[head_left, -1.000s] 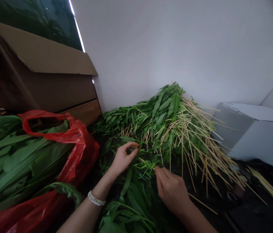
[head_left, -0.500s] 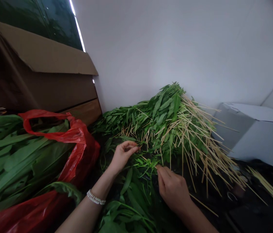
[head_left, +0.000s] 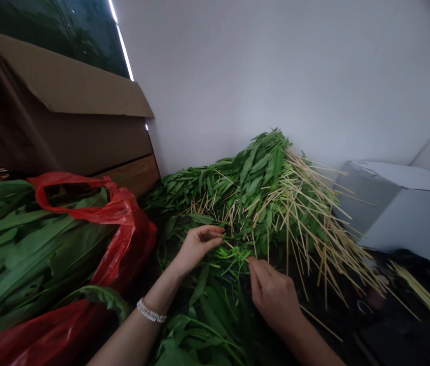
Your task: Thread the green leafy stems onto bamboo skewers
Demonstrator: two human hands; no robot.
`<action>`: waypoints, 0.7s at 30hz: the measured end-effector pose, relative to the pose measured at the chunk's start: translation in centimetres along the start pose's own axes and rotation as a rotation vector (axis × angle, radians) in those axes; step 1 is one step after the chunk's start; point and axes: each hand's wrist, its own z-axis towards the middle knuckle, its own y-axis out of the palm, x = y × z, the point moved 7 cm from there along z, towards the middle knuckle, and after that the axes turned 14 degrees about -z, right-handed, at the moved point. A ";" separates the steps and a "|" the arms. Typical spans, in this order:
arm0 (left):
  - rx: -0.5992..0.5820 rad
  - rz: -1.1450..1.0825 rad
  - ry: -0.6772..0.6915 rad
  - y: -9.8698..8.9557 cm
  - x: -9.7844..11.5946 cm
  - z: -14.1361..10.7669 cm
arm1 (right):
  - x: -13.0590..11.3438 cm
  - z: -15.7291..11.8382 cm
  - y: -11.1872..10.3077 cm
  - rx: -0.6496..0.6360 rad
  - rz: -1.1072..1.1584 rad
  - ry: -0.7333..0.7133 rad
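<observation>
Head view: our right hand (head_left: 274, 292) has its grip on a thin stick (head_left: 229, 244) with green stems (head_left: 233, 255), but we cannot tell if our left hand (head_left: 195, 249), just left, pinches anything.

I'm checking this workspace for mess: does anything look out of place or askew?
Mostly the sticks in the heap of greens: they splay at many angles, unlike the tidier bunch at far right. A leaf pokes out of the red bag. No damage stands out.
</observation>
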 end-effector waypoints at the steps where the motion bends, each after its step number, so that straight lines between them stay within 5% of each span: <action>1: -0.002 -0.003 -0.006 0.0 -0.1 0.0 | 0.0 0.0 0.0 -0.001 -0.002 0.000; 21: -0.027 0.026 0.013 0.8 0.2 -0.2 | -0.1 -0.2 0.5 -0.025 -0.079 -0.019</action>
